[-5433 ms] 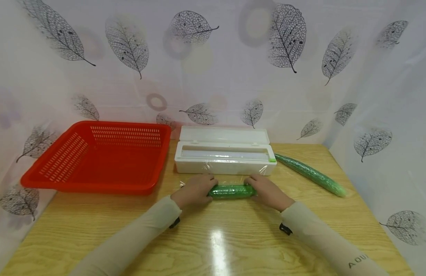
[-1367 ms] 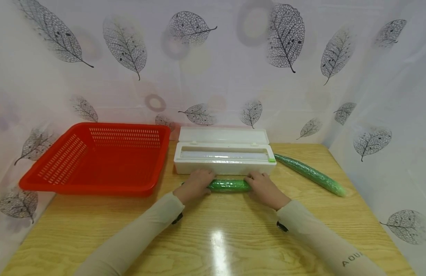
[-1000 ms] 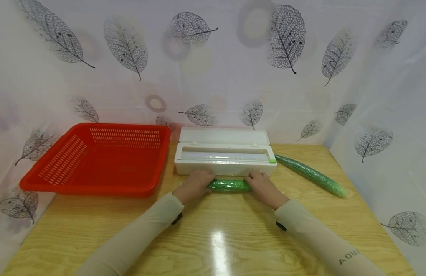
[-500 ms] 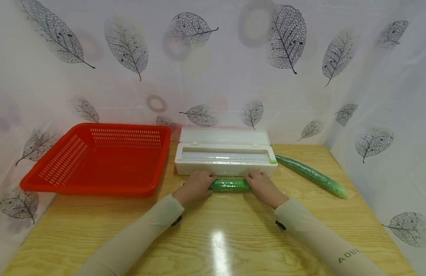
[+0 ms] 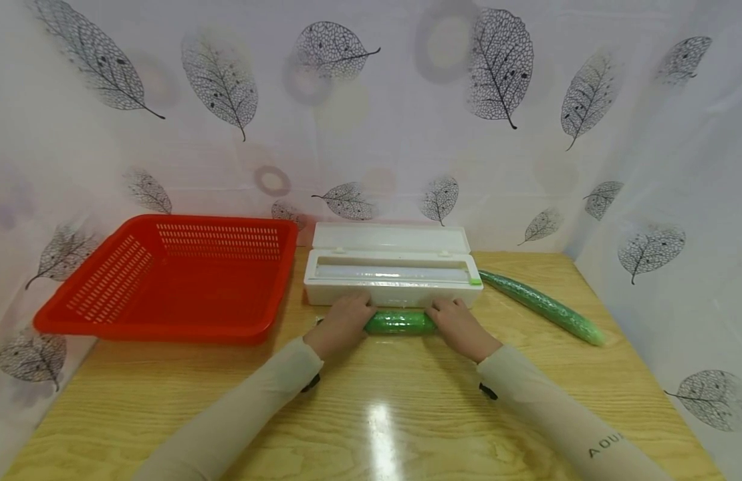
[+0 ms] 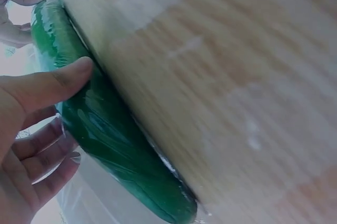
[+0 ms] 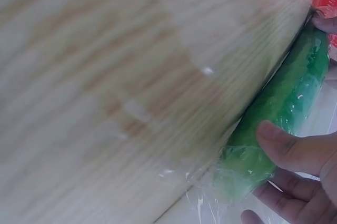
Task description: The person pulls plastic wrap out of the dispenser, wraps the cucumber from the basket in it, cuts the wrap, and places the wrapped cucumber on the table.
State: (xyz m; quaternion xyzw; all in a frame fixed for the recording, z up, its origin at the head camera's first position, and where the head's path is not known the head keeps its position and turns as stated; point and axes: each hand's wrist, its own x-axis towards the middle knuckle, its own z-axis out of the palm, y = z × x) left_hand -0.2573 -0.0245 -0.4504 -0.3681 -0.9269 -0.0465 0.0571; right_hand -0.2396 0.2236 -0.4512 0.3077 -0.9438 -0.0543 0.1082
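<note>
A green cucumber (image 5: 401, 323) lies crosswise on the table, glossy with clear plastic film around it. My left hand (image 5: 343, 323) grips its left part, thumb on the near side and fingers on the far side. Toward the other end, my right hand (image 5: 461, 327) holds it the same way. The left wrist view shows the cucumber's dark rounded end (image 6: 168, 203) sticking out past the left hand. Loose film (image 7: 210, 197) spreads beyond the paler end in the right wrist view. Just behind the hands stands a white cling film box (image 5: 392, 294), its lid up and a roll inside.
A second film-wrapped cucumber (image 5: 545, 304) lies slanted on the right of the wooden table (image 5: 443, 427). At the left stands a red plastic basket (image 5: 166, 331) with slotted sides. A leaf-patterned curtain (image 5: 401, 133) closes off the back and sides.
Over the last several seconds both hands and the cucumber have moved away from me, closer to the white box. In the last second they have hardly moved.
</note>
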